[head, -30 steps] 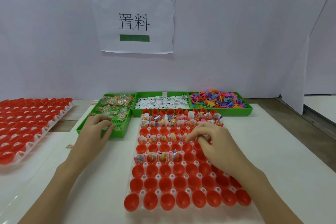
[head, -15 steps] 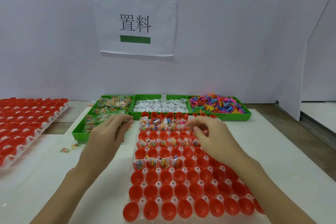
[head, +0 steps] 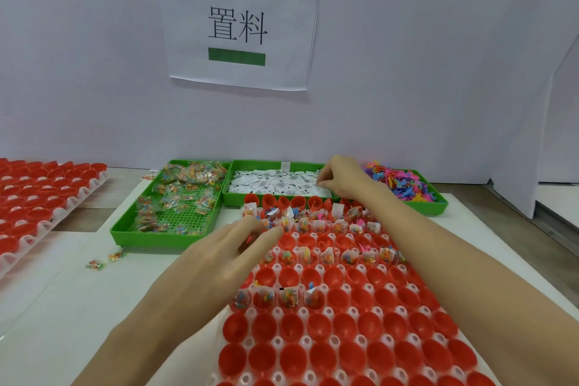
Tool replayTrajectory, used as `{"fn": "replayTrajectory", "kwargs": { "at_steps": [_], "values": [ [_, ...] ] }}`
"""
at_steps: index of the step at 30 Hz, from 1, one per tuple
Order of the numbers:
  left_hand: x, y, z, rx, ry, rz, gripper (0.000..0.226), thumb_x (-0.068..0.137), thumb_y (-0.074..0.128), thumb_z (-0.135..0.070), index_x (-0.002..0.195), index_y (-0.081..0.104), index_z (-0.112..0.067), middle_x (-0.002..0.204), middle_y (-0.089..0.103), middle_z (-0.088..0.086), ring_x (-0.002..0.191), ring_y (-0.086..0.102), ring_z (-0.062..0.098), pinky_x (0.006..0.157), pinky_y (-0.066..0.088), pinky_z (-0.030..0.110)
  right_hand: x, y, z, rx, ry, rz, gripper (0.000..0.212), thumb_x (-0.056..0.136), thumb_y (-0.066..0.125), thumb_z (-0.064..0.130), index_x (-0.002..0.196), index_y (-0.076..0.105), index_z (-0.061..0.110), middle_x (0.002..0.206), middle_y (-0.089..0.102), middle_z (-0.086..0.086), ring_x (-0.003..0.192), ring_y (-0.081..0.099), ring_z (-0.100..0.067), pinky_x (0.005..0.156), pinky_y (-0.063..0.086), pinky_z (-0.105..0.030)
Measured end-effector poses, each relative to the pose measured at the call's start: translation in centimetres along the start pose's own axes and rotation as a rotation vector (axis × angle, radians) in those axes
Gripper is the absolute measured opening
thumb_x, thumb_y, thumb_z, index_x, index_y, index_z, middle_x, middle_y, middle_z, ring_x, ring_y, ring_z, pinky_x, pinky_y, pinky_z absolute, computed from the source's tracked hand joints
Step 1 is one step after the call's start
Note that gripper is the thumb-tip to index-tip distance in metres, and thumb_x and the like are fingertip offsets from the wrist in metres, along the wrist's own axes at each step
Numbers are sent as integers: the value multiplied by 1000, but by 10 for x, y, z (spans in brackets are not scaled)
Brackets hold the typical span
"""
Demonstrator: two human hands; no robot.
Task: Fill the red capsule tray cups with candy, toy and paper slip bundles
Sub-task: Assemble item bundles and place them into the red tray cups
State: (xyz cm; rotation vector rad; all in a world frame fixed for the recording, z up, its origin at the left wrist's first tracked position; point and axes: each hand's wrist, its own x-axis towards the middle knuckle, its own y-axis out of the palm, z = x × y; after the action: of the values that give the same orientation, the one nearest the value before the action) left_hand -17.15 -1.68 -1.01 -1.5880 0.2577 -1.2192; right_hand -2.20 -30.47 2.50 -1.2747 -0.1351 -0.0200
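Since the earlier frame, the right hand (head: 340,177) has left the capsule tray and reached far forward to the bin of paper slips (head: 277,182), while the left hand (head: 230,255) has moved from beside the candy bin onto the tray's left edge.

Nearest, the red capsule tray (head: 332,327) lies on the white table (head: 78,301); its near rows of cups are bare. One partial row and the far rows hold bundles (head: 289,296).

The left hand rests over the tray's left side, fingers extended and loosely spread; whether it holds anything cannot be told.

Two loose candy packets (head: 106,260) lie on the table at left.

Beyond, the candy bin (head: 175,200) is partly filled. The right hand's fingers curl down onto the slips, apparently pinching. The toy bin (head: 407,185) sits to its right.

A second red tray (head: 40,194) lies far left.
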Motion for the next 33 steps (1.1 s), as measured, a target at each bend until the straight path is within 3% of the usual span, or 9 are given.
{"fn": "replayTrajectory", "kwargs": {
  "at_steps": [3,7,13,16,20,24,28,33],
  "values": [
    [-1,-2,3,51,-2,-9,59,80,46,7,136,61,-4,110,60,9,83,54,20,60,49,29,13,5,0,-24,13,96,19,87,80,20,99,81,5,101,78,-9,92,72,-21,86,58,-35],
    [-1,-2,10,107,-7,-39,56,85,41,19,130,66,-3,106,55,9,83,44,18,60,46,30,22,5,2,-58,40,160,23,82,85,25,97,79,7,97,76,-7,91,71,-22,85,58,-35],
    [-1,-2,12,11,-117,-28,68,67,75,22,128,67,-6,103,60,5,84,46,15,57,48,28,21,4,1,-41,45,159,13,88,77,10,100,80,7,107,76,-7,94,69,-19,79,54,-30],
    [-1,0,14,-61,-189,-4,66,72,76,20,129,66,-11,102,59,1,79,52,17,55,49,30,16,7,1,-33,32,135,15,93,68,7,102,78,2,115,75,-8,103,69,-22,89,57,-36],
    [-2,-1,16,-52,-207,21,68,71,76,21,130,65,-11,100,58,1,77,54,19,54,51,35,10,8,6,-50,49,140,23,92,75,22,106,78,3,111,75,-10,103,69,-25,95,56,-39],
    [-2,-1,15,-22,-188,23,70,67,76,23,129,66,-8,100,60,4,76,56,22,54,53,37,15,7,13,-105,68,172,21,91,74,10,109,75,0,113,74,-13,107,69,-26,93,57,-37],
    [-2,-2,16,6,-179,13,71,65,76,25,128,67,-7,97,60,5,73,56,21,51,52,35,18,10,16,-115,65,226,27,96,69,14,116,70,-5,122,71,-17,116,66,-32,98,55,-45],
    [-3,-5,16,17,-184,17,71,63,76,25,126,68,-7,97,60,5,73,56,20,50,52,34,18,9,10,1,35,192,23,97,66,9,117,74,2,132,67,-12,121,62,-26,89,49,-28]
  ]
}}
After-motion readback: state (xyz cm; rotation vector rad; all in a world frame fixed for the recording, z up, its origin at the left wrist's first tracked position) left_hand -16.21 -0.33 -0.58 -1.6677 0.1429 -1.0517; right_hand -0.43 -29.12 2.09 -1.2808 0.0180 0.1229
